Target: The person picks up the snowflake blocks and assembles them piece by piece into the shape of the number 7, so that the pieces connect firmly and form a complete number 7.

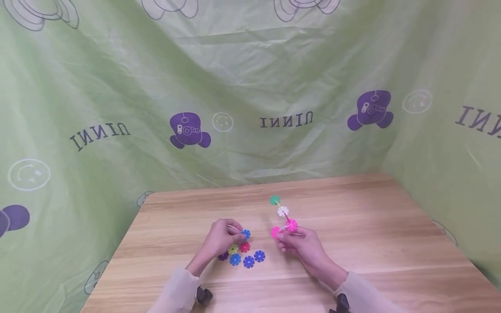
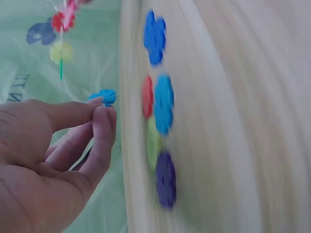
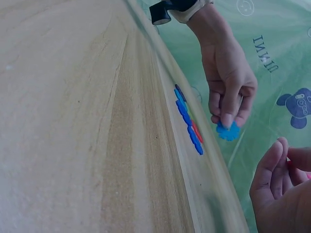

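Note:
My left hand (image 1: 222, 238) pinches a light blue notched disc (image 1: 245, 235) between thumb and fingertips, above the loose discs; the left wrist view shows this blue disc (image 2: 108, 97) at the fingertips. On the right, my right hand (image 1: 307, 251) holds a joined chain by its near end, at the pink discs (image 1: 291, 224). From there the chain runs up and away through a white disc (image 1: 283, 211) to a green disc (image 1: 275, 200). In the right wrist view the right hand (image 3: 286, 189) mostly hides what it grips.
Several loose discs lie on the wooden table (image 1: 176, 261) beside and below the left hand: red (image 1: 245, 247), yellow-green (image 1: 232, 249), light blue (image 1: 235, 260), purple (image 1: 223, 256) and dark blue (image 1: 248, 262). A green printed curtain (image 1: 242, 156) hangs behind the table and at its sides.

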Tool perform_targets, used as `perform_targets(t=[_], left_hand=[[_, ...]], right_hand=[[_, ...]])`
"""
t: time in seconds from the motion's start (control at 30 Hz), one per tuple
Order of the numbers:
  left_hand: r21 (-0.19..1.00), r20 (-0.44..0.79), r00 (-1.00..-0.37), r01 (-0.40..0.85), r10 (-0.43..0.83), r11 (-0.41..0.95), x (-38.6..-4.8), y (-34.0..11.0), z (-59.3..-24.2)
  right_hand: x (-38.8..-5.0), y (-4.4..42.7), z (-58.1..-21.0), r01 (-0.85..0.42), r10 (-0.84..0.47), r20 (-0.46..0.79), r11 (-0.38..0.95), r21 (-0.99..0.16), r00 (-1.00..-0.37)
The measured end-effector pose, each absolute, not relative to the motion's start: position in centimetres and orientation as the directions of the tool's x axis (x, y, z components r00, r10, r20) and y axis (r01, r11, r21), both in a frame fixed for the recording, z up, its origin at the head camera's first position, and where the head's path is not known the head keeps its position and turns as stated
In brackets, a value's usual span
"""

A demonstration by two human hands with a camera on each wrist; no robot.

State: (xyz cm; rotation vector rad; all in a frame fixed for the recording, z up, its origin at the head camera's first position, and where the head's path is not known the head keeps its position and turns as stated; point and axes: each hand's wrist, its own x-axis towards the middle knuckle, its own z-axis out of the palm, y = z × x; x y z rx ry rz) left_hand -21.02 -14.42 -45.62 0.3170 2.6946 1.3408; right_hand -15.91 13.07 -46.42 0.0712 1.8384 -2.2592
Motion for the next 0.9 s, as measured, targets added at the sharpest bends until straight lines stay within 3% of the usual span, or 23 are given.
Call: perform_targets(t=[0.33, 0.9], left_hand=[[0.864, 0.040, -0.982, 0.128, 0.187, 0.487, -19.2, -11.9, -44.1], [0.854, 0.179, -0.955, 0.270, 0.236, 0.444, -17.6, -9.2, -44.3]], right_hand=[[-16.8, 12.7, -46.6, 0.202, -0.107, -0.184, -0.194, -0.960, -0.977], [-17.2, 12.2, -46.2, 0.186, -0.103, -0.169, -0.199, -0.962, -0.980]])
